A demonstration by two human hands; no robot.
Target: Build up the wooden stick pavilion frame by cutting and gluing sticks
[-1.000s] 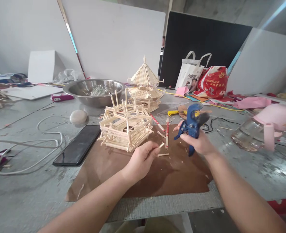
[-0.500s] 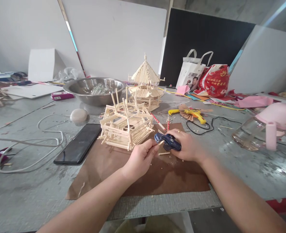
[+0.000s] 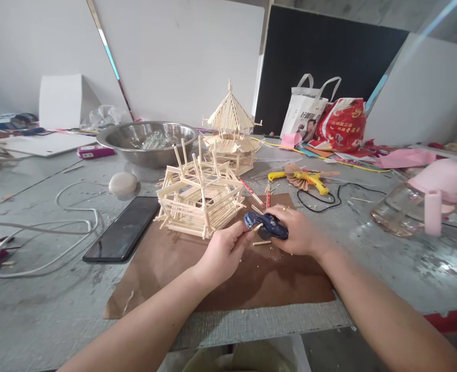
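Observation:
Pinched in my left hand (image 3: pixel 224 253) is a thin wooden stick (image 3: pixel 256 227). My right hand (image 3: pixel 300 227) wraps around dark blue cutters (image 3: pixel 272 227), whose head meets the stick; the exact jaw position is hard to make out. Just left of my hands, an open frame of wooden sticks (image 3: pixel 203 201), with several upright posts, stands on a brown sheet (image 3: pixel 166 279). Beneath the cutters lies a short stick piece (image 3: pixel 262 243) among small crumbs. A roofed stick pavilion (image 3: pixel 232 129) stands behind the frame.
A black phone (image 3: pixel 122 230) and a white cable (image 3: pixel 96 222) lie at left. A steel bowl (image 3: pixel 146 157) stands further back. To the right are a yellow glue gun (image 3: pixel 313 181) with a black cord, a pink-lidded glass jug (image 3: pixel 398 212), and bags (image 3: pixel 340 124).
The whole view has shifted slightly. Both hands keep nearly the same pose, with the stick and cutters still together.

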